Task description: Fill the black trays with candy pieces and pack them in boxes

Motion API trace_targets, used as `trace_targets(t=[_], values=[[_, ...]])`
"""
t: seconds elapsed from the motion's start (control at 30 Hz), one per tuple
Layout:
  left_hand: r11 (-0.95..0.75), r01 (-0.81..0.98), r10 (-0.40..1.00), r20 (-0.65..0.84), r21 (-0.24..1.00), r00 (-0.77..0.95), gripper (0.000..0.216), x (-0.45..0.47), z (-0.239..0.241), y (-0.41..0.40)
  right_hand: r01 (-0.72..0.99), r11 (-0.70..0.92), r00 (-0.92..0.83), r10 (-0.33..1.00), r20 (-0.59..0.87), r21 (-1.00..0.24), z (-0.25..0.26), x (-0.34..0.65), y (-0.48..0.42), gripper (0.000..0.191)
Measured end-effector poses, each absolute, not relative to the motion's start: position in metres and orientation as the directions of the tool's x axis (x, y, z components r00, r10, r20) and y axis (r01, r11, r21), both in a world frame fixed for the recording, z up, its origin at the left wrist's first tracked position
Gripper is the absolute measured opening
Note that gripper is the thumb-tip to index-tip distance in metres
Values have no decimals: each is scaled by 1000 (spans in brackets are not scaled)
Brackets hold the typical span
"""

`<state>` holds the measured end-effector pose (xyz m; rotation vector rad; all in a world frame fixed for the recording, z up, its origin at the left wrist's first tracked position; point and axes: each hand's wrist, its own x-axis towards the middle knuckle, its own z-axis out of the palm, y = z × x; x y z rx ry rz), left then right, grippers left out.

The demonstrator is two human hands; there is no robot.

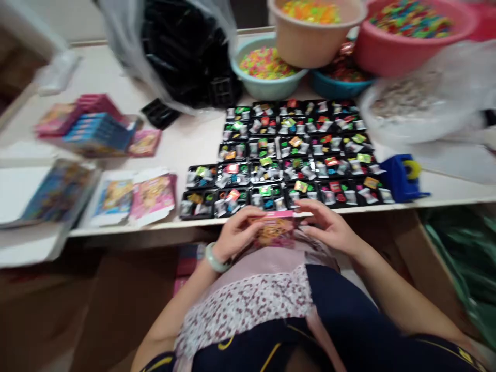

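Head view: I see both hands meeting just below the near edge of the desk (194, 139), over the lap. The left hand (236, 235) has its grip closed on the left end of a small pink printed carton (273, 231), fingers curled over the top and thumb underneath. The right hand (329, 227) has its grip on the carton's right end, fingers spread across the upper edge. The carton lies level between them, close to the body and clear of the desk. A pale green bangle (215, 258) sits on the left wrist.

Just beyond the hands, rows of black trays (287, 155) filled with wrapped sweets cover the middle of the desk. A blue tape dispenser (403, 178) stands at their right end. Flattened pink cartons (153, 196) lie to the left of the trays, with a stack of pink and blue boxes (93, 126) further back. Behind the trays are a light blue basin (267, 67), a beige basin (313, 31) and a pink basin (411, 31), all holding bright sweets. The picture is blurred, so I cannot read the print.
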<state>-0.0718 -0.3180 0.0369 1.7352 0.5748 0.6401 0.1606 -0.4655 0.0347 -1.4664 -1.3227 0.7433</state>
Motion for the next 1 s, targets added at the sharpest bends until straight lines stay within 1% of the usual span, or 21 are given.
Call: trace_targets(t=[0.03, 0.07, 0.1, 0.13, 0.17, 0.2, 0.23, 0.3, 0.37, 0.43, 0.5, 0.57, 0.63, 0.67, 0.7, 0.77, 0.9, 1.0], values=[[-270, 65, 717, 156, 961, 680, 20, -69, 38, -313, 413, 18, 315, 935, 161, -911, 31, 184, -473, 34], [-288, 70, 785, 194, 955, 588, 18, -65, 38, -308, 497, -91, 446, 880, 164, -863, 27, 212, -484, 30], [-294, 60, 857, 235, 954, 459, 19, -60, 36, -301, 576, -249, 599, 776, 195, -778, 24, 242, -498, 23], [-272, 64, 902, 231, 960, 366, 22, -54, 34, -295, 595, -435, 729, 646, 226, -676, 22, 272, -513, 22], [-251, 69, 927, 219, 966, 305, 24, -47, 32, -289, 555, -610, 816, 533, 225, -566, 21, 299, -529, 23], [-227, 75, 939, 198, 971, 281, 25, -40, 31, -286, 496, -735, 867, 449, 217, -462, 20, 324, -543, 25], [-208, 88, 944, 176, 974, 279, 26, -34, 31, -283, 450, -813, 893, 403, 200, -368, 20, 344, -555, 27], [-187, 126, 943, 142, 974, 303, 26, -24, 36, -283, 394, -889, 919, 376, 122, -234, 20, 372, -568, 31], [-173, 169, 939, 111, 970, 324, 27, -18, 43, -285, 378, -907, 925, 377, 42, -188, 20, 387, -569, 30], [-158, 203, 936, 81, 966, 343, 28, -15, 50, -286, 363, -903, 927, 375, -11, -230, 17, 398, -567, 25], [-147, 216, 934, 64, 965, 350, 28, -13, 52, -285, 350, -872, 924, 381, -27, -344, 11, 408, -568, 20], [-142, 216, 934, 58, 966, 352, 28, -11, 52, -284, 292, -799, 931, 362, -34, -525, 3, 416, -573, 18], [-145, 212, 930, 60, 967, 363, 27, -8, 51, -284, 153, -665, 950, 304, -77, -731, -5, 418, -579, 21], [-149, 213, 927, 61, 966, 369, 27, -7, 50, -284, 77, -594, 955, 274, -112, -801, -9, 416, -581, 24], [-153, 216, 925, 63, 964, 374, 27, -6, 49, -283, 12, -537, 957, 251, -146, -843, -13, 413, -583, 27], [-153, 220, 924, 60, 963, 378, 27, -5, 48, -283, -43, -501, 960, 220, -176, -864, -19, 405, -584, 30], [-129, 213, 922, 38, 968, 385, 27, -6, 41, -280, -66, -565, 968, 164, -191, -823, -24, 399, -587, 22], [-197, 202, 899, 95, 959, 428, 28, -7, 35, -278, -72, -640, 969, 137, -206, -765, -18, 396, -595, 21]])
